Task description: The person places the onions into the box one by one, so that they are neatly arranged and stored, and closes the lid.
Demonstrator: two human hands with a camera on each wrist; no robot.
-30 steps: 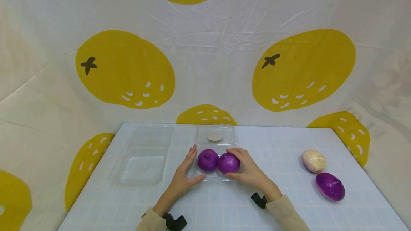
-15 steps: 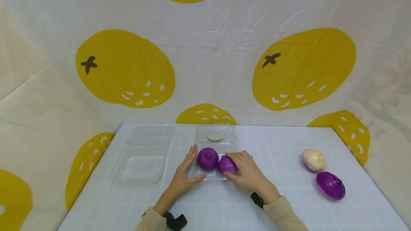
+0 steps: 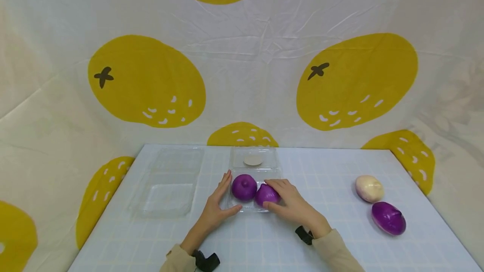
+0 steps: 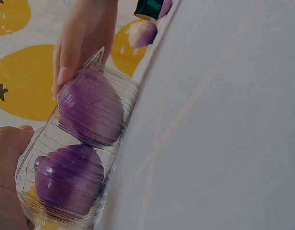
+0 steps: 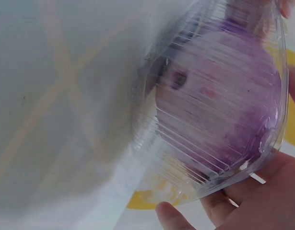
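Observation:
A clear plastic clamshell box point(image 3: 251, 209) lies with its lid up at the back, and two red onions sit side by side in its base. At its left wall, my left hand point(image 3: 215, 205) spreads thumb and straight fingers along the side; the thumb tip lies at the rim in the left wrist view. The left onion point(image 3: 243, 187) stands with its nub up, untouched by fingers. My right hand point(image 3: 293, 202) holds the right onion point(image 3: 266, 195), thumb at the front and fingers curved over its far side. Through the ribbed plastic, this onion point(image 5: 219, 96) fills the right wrist view.
Two more onions, one pale and purple point(image 3: 369, 189) and one deep purple point(image 3: 388, 218), lie on the table's right side. A second clear box point(image 3: 168, 198), also opened out, lies at the left. Behind the table point(image 3: 321, 167) hangs a fruit-print cloth point(image 3: 249, 83).
My right hand has brought the right onion down and slightly left, lower into the box, and its nub now tips upward. My left hand has stayed in place.

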